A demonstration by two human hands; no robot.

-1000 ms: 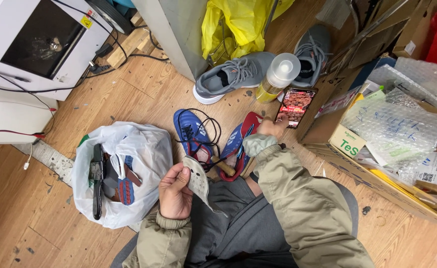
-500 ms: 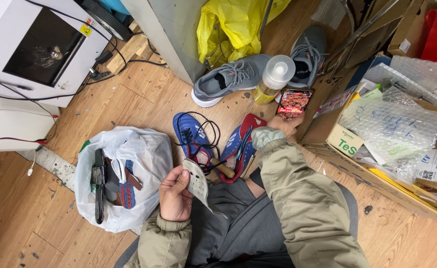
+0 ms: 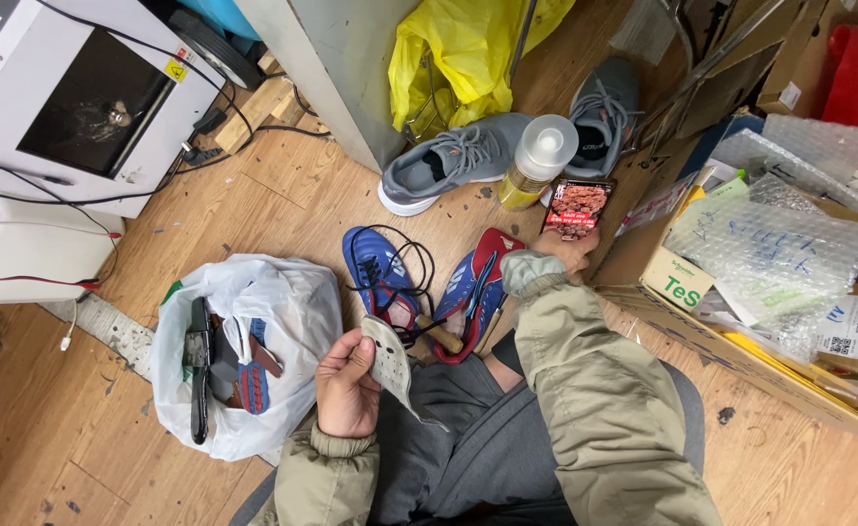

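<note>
My left hand [image 3: 347, 387] grips a grey perforated insole [image 3: 390, 365] over my lap. My right hand [image 3: 569, 247] reaches forward and rests at the lower edge of a phone [image 3: 577, 206] that stands propped on the wooden floor; whether it grips the phone I cannot tell. Between my hands lie two blue and red shoes [image 3: 380, 276] [image 3: 478, 292] with loose black laces. A wooden-handled tool [image 3: 437, 334] lies across the right shoe.
A white plastic bag [image 3: 283, 321] with shoe parts sits at my left. Two grey sneakers [image 3: 453, 161] [image 3: 604, 112], a bottle of yellow liquid [image 3: 531, 161], a yellow bag [image 3: 458, 49], a white machine [image 3: 69, 97] with cables and a cardboard box [image 3: 682, 282] of bubble wrap surround me.
My right hand stays at the phone, which has tilted a little more upright. My left hand keeps the insole in about the same spot.
</note>
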